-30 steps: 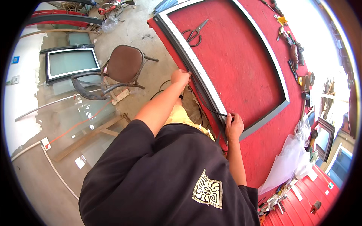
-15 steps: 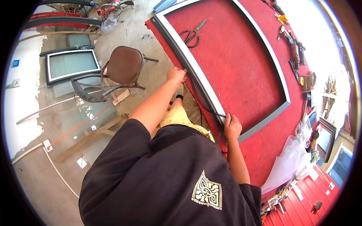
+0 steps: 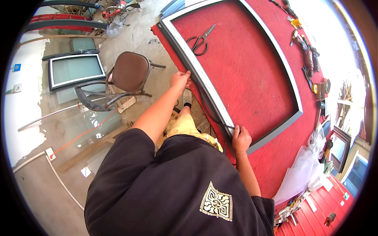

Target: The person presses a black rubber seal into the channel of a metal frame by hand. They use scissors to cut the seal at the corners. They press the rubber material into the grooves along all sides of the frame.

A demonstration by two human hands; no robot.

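Observation:
A metal window frame (image 3: 292, 87), with a white face and dark grey sides, lies on a red-covered table (image 3: 271, 165). A thin black rubber strip (image 3: 208, 110) runs in a slack curve along the frame's near long side. My left hand (image 3: 181, 81) is closed on the strip at the outer edge of that side, its fingertips partly hidden. Near the frame's lower corner, my right hand (image 3: 241, 139) pinches the strip between thumb and fingers. Black-handled scissors (image 3: 200, 41) lie partly open inside the frame, beyond my left hand.
A brown-seated chair (image 3: 130, 71) stands on the floor to the left. Behind it, a glazed panel (image 3: 76, 70) and glass sheets rest near the wall. Hand tools, among them a power drill (image 3: 308, 59), line the table's far edge. Clear plastic sheeting (image 3: 301, 167) lies at right.
The whole view has shifted slightly, so the frame and scissors appear a little lower. My left hand has slid a short way up along the frame's side. Both hands keep hold of the strip.

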